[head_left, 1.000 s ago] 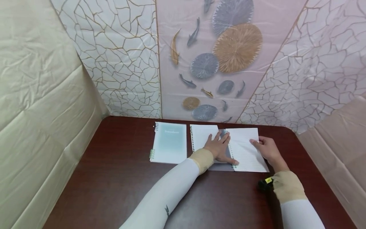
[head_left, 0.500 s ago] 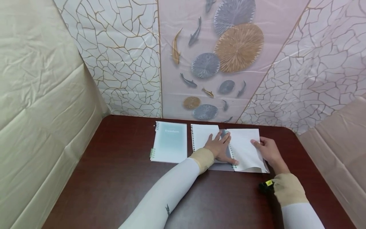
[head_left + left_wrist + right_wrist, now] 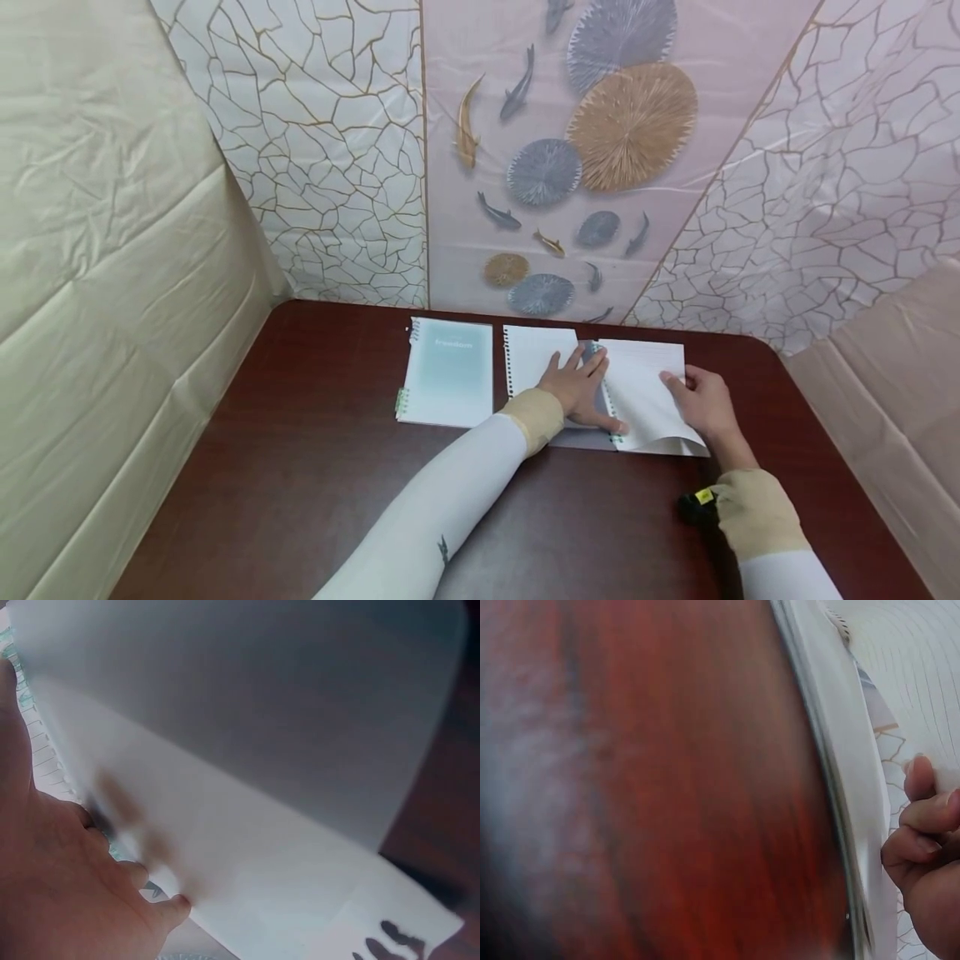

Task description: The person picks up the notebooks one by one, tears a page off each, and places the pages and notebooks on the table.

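Observation:
A spiral notebook lies open on the table, its lined right page (image 3: 645, 387) bowed up along the near edge. My right hand (image 3: 708, 407) pinches this page at its right edge between thumb and fingers. Across the ring binding my left hand (image 3: 577, 390) rests with fingers spread, pressing the grey cover side down. In the left wrist view the lifted page (image 3: 247, 772) rises beside the left hand (image 3: 75, 877). The right wrist view has the curled fingers of the right hand (image 3: 930, 847) at the lined sheet (image 3: 907, 660).
Left of the open notebook lies paper with a punched edge (image 3: 525, 358), partly under the left hand. Farther left is a closed spiral notebook (image 3: 450, 379) with a pale teal cover. The dark red table (image 3: 300, 467) meets a patterned cloth backdrop (image 3: 345, 167).
The right page lay nearly flat a second ago; its near edge has since curled up in the right hand's pinch. The left hand stays in place on the binding.

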The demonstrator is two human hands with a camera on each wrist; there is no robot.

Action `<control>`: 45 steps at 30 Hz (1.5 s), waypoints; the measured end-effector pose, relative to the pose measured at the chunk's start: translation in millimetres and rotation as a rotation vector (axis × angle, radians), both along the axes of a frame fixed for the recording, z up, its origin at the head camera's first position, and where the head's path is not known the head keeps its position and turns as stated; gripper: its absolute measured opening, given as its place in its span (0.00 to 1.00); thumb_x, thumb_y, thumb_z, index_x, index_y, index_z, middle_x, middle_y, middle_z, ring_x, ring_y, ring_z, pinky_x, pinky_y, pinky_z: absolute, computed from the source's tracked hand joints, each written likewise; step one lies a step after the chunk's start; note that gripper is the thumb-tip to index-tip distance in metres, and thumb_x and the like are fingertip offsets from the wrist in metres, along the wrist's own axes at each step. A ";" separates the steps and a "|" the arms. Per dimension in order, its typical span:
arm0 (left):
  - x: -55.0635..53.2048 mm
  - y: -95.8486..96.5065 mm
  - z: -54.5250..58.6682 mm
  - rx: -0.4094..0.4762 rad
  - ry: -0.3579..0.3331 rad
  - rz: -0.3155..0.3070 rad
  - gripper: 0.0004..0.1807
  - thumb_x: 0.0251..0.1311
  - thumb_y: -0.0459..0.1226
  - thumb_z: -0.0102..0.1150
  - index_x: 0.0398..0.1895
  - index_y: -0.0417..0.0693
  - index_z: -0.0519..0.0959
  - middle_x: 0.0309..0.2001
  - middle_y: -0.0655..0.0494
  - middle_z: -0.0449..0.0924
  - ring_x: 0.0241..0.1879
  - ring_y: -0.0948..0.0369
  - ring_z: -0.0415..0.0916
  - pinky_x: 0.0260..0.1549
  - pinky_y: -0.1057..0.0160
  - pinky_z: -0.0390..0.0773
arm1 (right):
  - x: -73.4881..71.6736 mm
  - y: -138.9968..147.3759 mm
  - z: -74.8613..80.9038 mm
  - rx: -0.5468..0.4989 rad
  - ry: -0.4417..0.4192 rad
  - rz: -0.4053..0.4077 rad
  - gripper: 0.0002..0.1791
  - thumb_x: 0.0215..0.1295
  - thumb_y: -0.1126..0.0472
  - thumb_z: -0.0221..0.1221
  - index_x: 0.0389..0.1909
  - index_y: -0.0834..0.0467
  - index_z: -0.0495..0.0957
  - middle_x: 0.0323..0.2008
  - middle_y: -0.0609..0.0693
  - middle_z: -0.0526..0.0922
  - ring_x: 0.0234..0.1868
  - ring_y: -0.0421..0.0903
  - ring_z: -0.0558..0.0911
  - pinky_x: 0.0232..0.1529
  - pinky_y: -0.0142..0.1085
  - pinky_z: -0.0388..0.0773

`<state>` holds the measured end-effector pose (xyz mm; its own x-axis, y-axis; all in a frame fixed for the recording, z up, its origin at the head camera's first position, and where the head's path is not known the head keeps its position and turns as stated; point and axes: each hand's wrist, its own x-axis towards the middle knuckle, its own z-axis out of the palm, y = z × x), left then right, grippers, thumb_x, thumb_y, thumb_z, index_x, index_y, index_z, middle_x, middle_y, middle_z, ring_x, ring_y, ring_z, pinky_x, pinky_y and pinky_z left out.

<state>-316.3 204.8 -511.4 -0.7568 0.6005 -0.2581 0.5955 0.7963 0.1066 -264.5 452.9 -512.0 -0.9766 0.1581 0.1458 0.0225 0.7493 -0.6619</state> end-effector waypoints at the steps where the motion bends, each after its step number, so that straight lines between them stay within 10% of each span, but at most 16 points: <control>1: 0.8 0.0 0.5 0.000 0.005 0.003 0.69 0.51 0.86 0.44 0.87 0.66 0.31 0.85 0.72 0.21 0.85 0.58 0.23 0.81 0.46 0.37 | 0.5 -0.4 -0.2 -0.009 0.005 -0.004 0.26 0.81 0.44 0.56 0.32 0.63 0.76 0.17 0.46 0.66 0.17 0.44 0.66 0.18 0.37 0.64; 21: -9.6 -9.4 -2.2 0.003 -0.003 0.005 0.69 0.50 0.87 0.43 0.87 0.66 0.30 0.84 0.73 0.19 0.85 0.58 0.21 0.81 0.44 0.37 | 14.1 7.2 0.5 -0.130 -0.034 -0.040 0.31 0.81 0.38 0.51 0.34 0.64 0.71 0.17 0.44 0.64 0.18 0.43 0.67 0.19 0.38 0.68; 28: 3.4 -11.2 9.4 0.017 0.022 0.007 0.69 0.51 0.85 0.47 0.88 0.64 0.37 0.86 0.71 0.27 0.85 0.56 0.26 0.81 0.44 0.40 | 15.8 9.1 20.2 -0.108 -0.113 0.069 0.28 0.84 0.48 0.53 0.62 0.72 0.74 0.40 0.65 0.85 0.31 0.40 0.81 0.30 0.32 0.79; 33: 9.2 -10.1 13.6 0.006 0.035 0.003 0.68 0.51 0.85 0.47 0.88 0.65 0.39 0.87 0.71 0.29 0.86 0.57 0.30 0.81 0.46 0.43 | 22.0 8.7 31.1 -0.021 -0.171 0.122 0.24 0.83 0.58 0.55 0.65 0.75 0.72 0.51 0.72 0.84 0.37 0.46 0.84 0.32 0.35 0.82; 45: 18.8 -12.5 25.9 0.017 0.058 -0.011 0.64 0.56 0.83 0.46 0.88 0.65 0.40 0.86 0.71 0.31 0.85 0.57 0.33 0.80 0.47 0.47 | 53.6 -8.5 9.1 0.269 0.207 -0.036 0.11 0.83 0.61 0.51 0.35 0.60 0.69 0.19 0.50 0.66 0.23 0.55 0.70 0.27 0.46 0.67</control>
